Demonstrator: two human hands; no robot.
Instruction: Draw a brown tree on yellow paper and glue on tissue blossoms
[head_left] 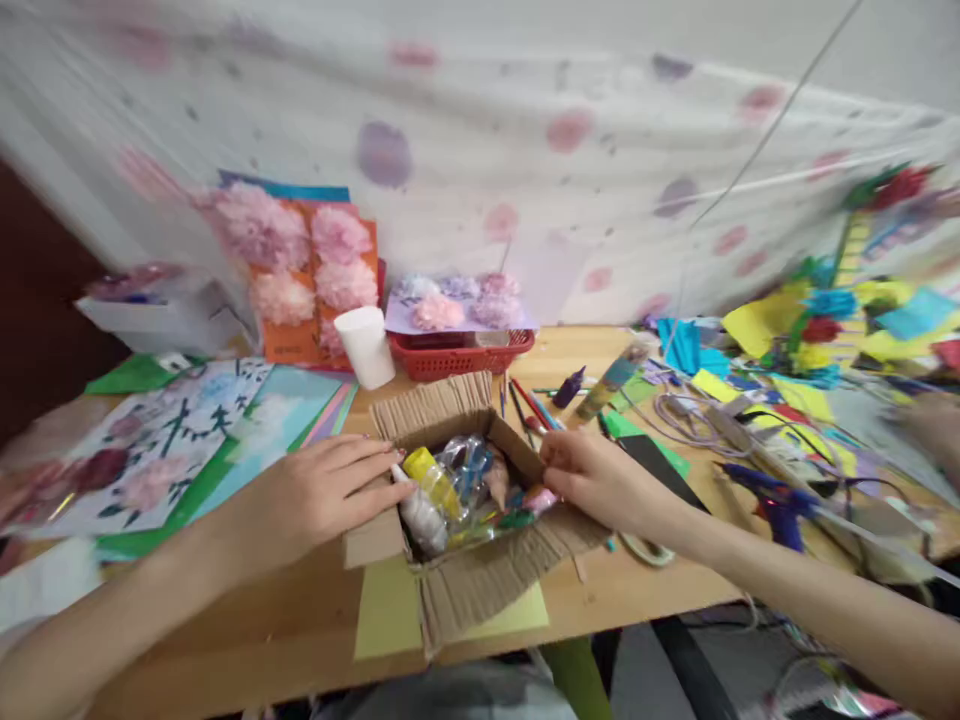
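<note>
Together, assorted items (433, 482) crowd the cardboard box (491, 575).

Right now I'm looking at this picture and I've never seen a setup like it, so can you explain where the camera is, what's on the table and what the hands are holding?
There's no machine here: these are a person's bare hands, seen by a camera worn on that person's head, looking forward and down. On the wooden table sits an open cardboard box with small odds and ends inside, including something yellow. The left hand rests at the box's left edge; the right hand is curled at its right side. Whether either grips anything is hard to tell. Behind the box are a white cup and a red basket; off to the right lies a glue gun.
</note>
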